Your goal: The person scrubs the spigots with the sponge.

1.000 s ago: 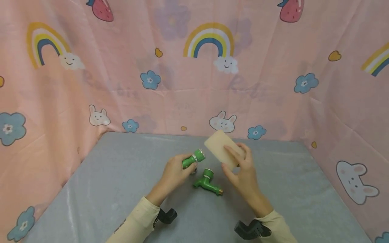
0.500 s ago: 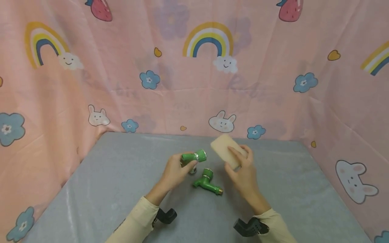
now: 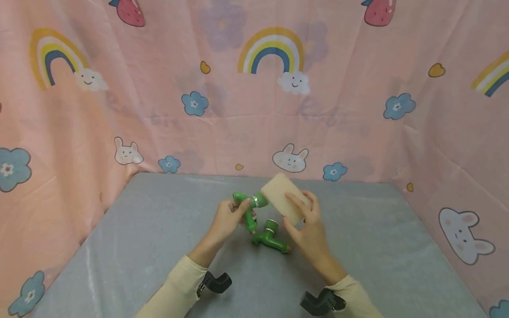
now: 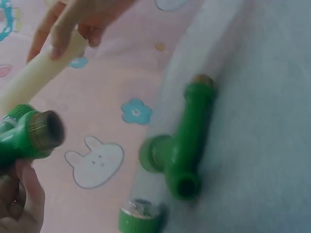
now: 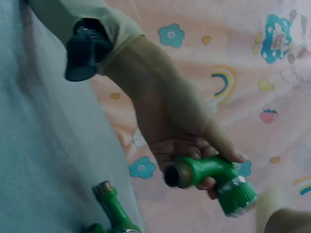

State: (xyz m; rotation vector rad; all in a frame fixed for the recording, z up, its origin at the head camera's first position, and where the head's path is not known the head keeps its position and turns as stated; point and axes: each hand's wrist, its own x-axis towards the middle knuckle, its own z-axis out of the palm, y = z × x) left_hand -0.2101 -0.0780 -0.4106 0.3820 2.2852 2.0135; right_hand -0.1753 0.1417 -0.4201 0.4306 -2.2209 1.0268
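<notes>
In the head view my left hand (image 3: 224,223) pinches a green tap (image 3: 248,204) with a ribbed knob and a silvery band, held above the table. Its brass-threaded end shows in the right wrist view, where the same tap (image 5: 209,170) sits between thumb and fingers. My right hand (image 3: 312,232) grips a cream sponge (image 3: 280,194), fingers spread over its face. The sponge's left edge meets the tap's knob in the head view; whether they press together I cannot tell. A second green tap (image 3: 270,238) lies on the table just below and between the hands.
A grey cloth-covered table (image 3: 159,247) lies beneath, with a pink patterned curtain (image 3: 218,141) behind it and at both sides. In the left wrist view a green cap-like piece (image 4: 139,218) with a silvery top stands near the lying tap.
My left hand has turned the tap, so its spout side now points down. The sponge has moved right, then back left against the knob. The lying tap has stayed put.
</notes>
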